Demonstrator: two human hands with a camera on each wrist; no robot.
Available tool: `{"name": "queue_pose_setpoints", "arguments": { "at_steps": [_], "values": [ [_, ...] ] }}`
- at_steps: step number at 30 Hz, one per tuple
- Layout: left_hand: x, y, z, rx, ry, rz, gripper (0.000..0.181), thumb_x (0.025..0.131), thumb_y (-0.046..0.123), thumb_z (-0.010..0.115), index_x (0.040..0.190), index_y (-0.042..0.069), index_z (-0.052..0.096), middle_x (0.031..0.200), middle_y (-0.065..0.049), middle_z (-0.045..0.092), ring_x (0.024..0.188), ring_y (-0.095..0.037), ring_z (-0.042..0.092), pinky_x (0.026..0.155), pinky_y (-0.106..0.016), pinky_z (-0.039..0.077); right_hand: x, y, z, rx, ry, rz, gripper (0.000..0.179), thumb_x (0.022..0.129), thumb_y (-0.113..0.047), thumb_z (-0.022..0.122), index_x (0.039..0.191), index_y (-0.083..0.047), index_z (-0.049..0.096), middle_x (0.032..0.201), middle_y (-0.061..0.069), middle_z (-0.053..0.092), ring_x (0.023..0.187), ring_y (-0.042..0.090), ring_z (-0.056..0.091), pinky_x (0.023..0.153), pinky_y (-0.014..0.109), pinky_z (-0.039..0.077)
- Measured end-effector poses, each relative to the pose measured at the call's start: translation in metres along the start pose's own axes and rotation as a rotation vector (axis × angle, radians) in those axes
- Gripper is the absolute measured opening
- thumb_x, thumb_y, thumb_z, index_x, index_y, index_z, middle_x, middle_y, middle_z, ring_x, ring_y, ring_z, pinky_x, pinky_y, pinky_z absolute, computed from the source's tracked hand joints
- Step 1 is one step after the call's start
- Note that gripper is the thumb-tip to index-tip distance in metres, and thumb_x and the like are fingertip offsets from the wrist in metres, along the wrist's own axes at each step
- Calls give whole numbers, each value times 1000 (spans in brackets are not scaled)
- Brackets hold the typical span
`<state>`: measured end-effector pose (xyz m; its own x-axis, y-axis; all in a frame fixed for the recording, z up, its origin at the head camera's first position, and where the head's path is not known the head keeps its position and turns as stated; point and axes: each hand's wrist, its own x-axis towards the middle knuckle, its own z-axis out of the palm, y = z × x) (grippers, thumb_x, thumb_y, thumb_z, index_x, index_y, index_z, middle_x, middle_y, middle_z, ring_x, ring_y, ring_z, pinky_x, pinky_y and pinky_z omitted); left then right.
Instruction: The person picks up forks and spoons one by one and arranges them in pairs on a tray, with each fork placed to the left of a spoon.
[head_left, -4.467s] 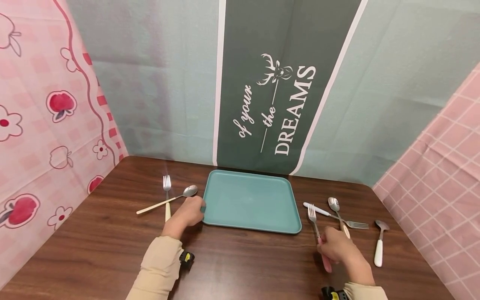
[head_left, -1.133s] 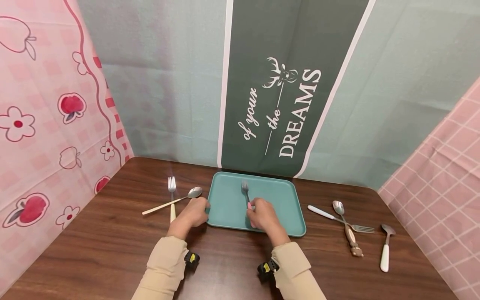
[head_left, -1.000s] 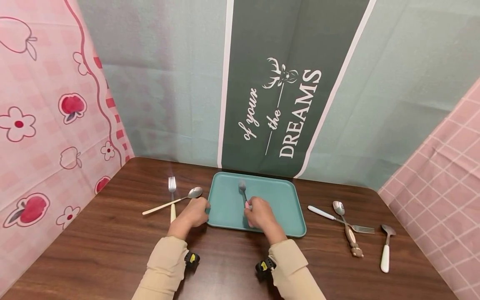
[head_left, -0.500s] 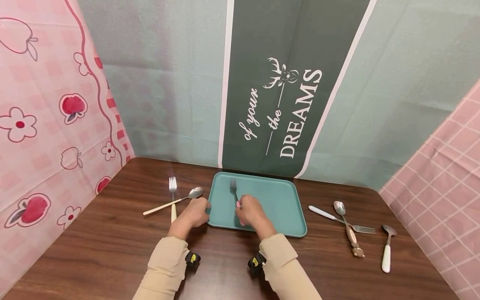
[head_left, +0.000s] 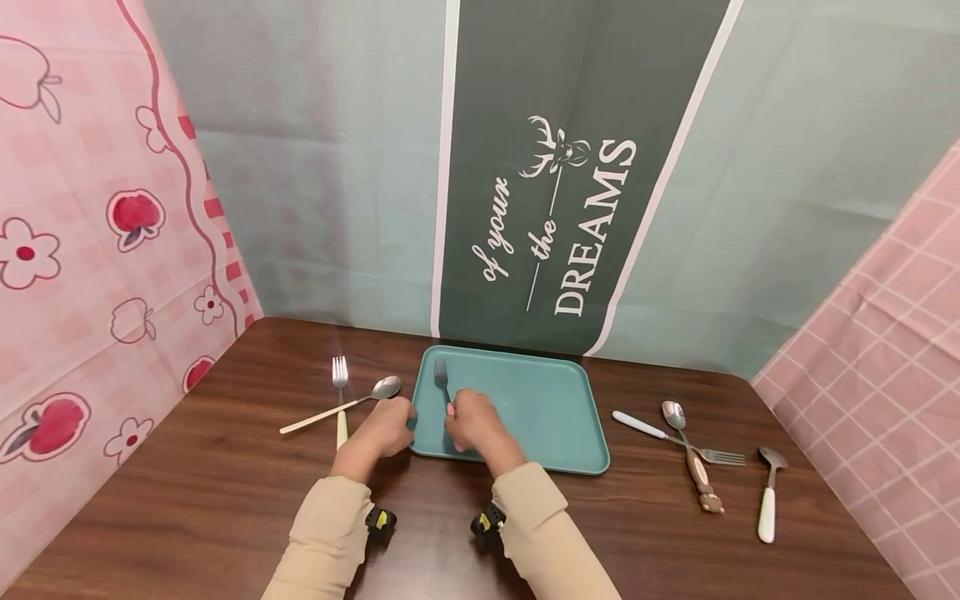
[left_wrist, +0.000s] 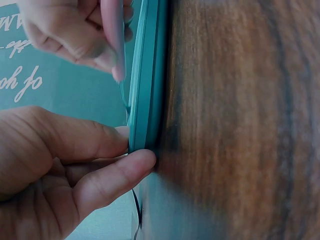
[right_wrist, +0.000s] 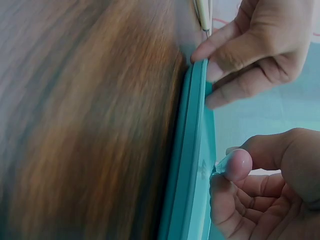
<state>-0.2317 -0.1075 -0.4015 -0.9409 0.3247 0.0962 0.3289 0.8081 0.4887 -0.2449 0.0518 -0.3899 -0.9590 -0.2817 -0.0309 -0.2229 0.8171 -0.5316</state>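
My right hand (head_left: 476, 422) grips the pink handle of a fork (head_left: 441, 373) over the left part of the teal tray (head_left: 525, 408); its tines point to the back. In the right wrist view the rounded end of the pink handle (right_wrist: 239, 166) shows between thumb and fingers. My left hand (head_left: 386, 427) pinches the tray's left edge, thumb and finger on either side of the rim (left_wrist: 142, 125) in the left wrist view. Right beside that hand, a cream-handled fork (head_left: 340, 375) and a cream-handled spoon (head_left: 386, 387) lie crossed on the table.
Right of the tray, a white-handled fork (head_left: 722, 457) crosses a spoon with a brown bear-shaped handle (head_left: 701, 483). Farther right lies a white-handled spoon (head_left: 767, 512). The wooden table (head_left: 435, 542) ends at fabric hangings (head_left: 337, 208) behind and at both sides.
My right hand has carried the pink fork from the table's right side onto the tray, then leftward across it. My left hand has stayed at the tray's left edge.
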Motion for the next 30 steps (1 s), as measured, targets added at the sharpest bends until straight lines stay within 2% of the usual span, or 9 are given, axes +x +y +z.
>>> {"name": "queue_pose_setpoints", "arguments": {
  "at_steps": [6,11,22,30],
  "values": [
    [0,0,0,1,-3,-14,31,64,-11,57,55,10,35,57,3,23,55,-13,24,51,-25,21,5,-7,6,-11,-14,33,30,87,-8,56,58,-6,51,38,3,47,42,16,51,46,25,36],
    [-1,0,1,2,-5,-10,30,64,-10,57,55,10,36,57,4,23,55,-13,25,51,-24,22,9,-6,9,-20,-6,35,30,84,-6,57,55,-7,51,38,2,48,43,14,51,48,25,37],
    [0,-1,1,-13,21,-4,27,61,-10,56,55,9,39,55,3,27,55,-14,29,51,-24,25,16,-10,14,40,-47,54,30,82,-6,60,51,-7,57,41,0,53,49,10,54,50,22,40],
    [1,-1,1,-10,18,-5,27,61,-11,54,54,10,38,56,4,25,55,-14,28,50,-24,25,22,-14,19,102,-24,80,31,82,-6,63,51,-7,55,41,0,52,39,10,54,47,21,43]
  ]
}}
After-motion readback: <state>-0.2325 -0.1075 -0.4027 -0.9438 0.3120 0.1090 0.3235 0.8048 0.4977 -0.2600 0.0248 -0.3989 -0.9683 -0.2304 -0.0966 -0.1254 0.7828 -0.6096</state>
